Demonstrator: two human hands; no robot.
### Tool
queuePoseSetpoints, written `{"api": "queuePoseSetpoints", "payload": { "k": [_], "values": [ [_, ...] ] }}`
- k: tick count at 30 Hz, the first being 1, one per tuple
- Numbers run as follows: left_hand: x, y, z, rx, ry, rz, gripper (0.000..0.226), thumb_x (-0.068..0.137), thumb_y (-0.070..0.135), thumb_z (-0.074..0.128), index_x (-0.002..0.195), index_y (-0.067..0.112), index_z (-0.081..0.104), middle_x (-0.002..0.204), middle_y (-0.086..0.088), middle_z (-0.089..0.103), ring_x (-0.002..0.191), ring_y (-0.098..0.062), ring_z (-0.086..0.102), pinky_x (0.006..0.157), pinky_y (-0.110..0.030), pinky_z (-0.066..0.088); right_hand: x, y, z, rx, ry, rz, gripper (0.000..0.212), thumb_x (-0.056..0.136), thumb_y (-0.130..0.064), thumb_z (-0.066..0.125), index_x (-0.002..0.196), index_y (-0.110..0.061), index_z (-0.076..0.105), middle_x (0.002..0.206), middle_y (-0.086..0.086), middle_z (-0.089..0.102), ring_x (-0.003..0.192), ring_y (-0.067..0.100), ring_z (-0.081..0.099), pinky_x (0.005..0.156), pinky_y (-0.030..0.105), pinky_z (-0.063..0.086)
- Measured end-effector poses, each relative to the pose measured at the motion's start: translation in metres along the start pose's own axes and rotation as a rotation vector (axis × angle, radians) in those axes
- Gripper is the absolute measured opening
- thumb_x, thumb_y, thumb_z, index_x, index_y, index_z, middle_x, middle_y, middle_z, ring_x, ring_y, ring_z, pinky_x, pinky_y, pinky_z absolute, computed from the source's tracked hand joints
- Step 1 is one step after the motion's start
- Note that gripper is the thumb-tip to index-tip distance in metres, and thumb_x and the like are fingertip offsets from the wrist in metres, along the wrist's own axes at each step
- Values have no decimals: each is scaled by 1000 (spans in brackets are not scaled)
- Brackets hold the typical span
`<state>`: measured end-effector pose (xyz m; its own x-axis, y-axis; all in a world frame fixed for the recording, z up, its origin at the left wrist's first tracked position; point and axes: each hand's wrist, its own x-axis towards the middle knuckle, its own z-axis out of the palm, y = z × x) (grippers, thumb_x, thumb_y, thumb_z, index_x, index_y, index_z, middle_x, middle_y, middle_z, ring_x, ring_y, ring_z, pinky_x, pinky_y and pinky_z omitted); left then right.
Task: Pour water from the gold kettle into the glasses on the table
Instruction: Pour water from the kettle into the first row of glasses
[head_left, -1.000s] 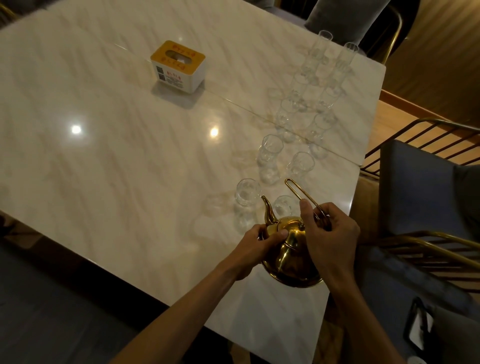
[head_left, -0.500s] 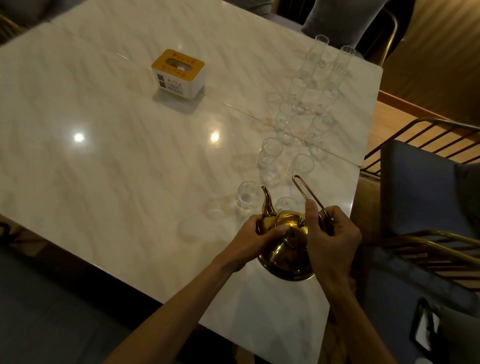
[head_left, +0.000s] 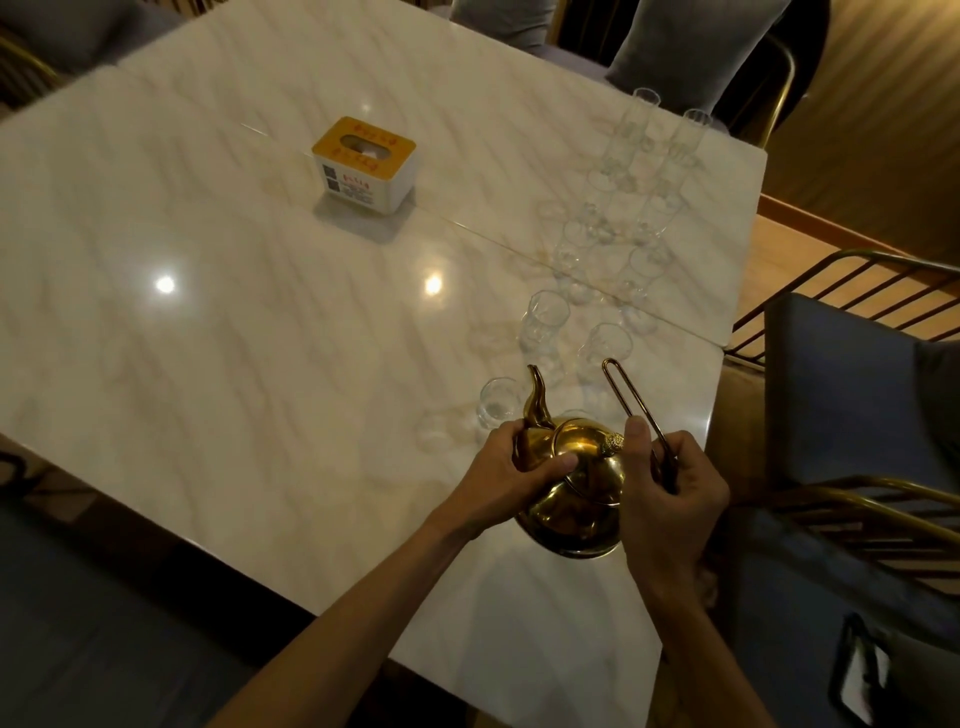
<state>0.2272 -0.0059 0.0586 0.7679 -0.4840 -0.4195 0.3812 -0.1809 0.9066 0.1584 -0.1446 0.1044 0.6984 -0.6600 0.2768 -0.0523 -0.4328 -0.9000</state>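
The gold kettle is held above the near right part of the marble table, tilted with its spout pointing away from me. My right hand grips its thin wire handle. My left hand presses the kettle's body and lid near the spout base. A short clear glass stands just left of the spout. Several more clear glasses stand in two rows running toward the far right corner. No water stream is visible.
A white and orange tissue box sits at the table's middle far side. Chairs with gold frames and dark cushions stand close on the right, others at the far end. A dark phone-like object lies at bottom right.
The kettle has tipped a little more forward, its spout rising toward the nearest glasses. Both hands keep the same hold. My view has shifted slightly.
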Motion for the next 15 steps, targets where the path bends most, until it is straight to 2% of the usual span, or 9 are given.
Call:
{"api": "queuePoseSetpoints", "payload": {
  "k": [2, 5, 8, 10, 12, 15],
  "values": [
    [0, 2, -1, 21, 11, 20, 49, 84, 41, 75, 121, 34, 44, 109, 20, 54, 99, -1, 59, 87, -22, 53, 0, 1, 1, 16, 13, -5, 39, 94, -30, 64, 65, -8, 48, 56, 5, 43, 51, 11, 44, 53, 13, 40],
    [2, 6, -1, 46, 28, 45, 53, 82, 45, 75, 123, 35, 44, 114, 20, 51, 105, -5, 58, 91, -27, 54, 1, 2, 0, 42, 31, -15, 42, 94, -34, 63, 65, -7, 48, 55, 6, 43, 51, 12, 44, 53, 12, 41],
    [2, 11, 1, 75, 47, 77, 60, 82, 46, 75, 131, 33, 43, 117, 20, 48, 106, -3, 55, 84, -16, 50, 5, -1, -3, 55, 41, -62, 42, 94, -34, 62, 65, -7, 47, 55, -1, 43, 50, 9, 46, 53, 10, 40],
    [1, 14, 3, 87, 78, 118, 66, 81, 50, 76, 135, 29, 44, 124, 16, 50, 109, -1, 55, 81, -11, 48, 9, -5, -7, 74, 45, -99, 40, 93, -33, 61, 65, -7, 48, 58, 1, 45, 51, 5, 48, 53, 6, 40],
    [0, 18, 9, 92, 109, 155, 75, 79, 53, 76, 141, 28, 42, 131, 12, 50, 114, -2, 55, 83, -11, 49, 15, -10, -13, 83, 47, -132, 38, 92, -32, 61, 66, -7, 49, 59, -1, 47, 51, 3, 50, 53, 5, 40],
    [-3, 28, 24, 74, 158, 191, 86, 73, 63, 75, 144, 31, 39, 134, 13, 50, 118, -3, 56, 90, -18, 53, 27, -17, -27, 117, 30, -181, 34, 91, -32, 61, 65, -14, 48, 57, -13, 49, 51, 1, 49, 53, 5, 40]
  ]
}}
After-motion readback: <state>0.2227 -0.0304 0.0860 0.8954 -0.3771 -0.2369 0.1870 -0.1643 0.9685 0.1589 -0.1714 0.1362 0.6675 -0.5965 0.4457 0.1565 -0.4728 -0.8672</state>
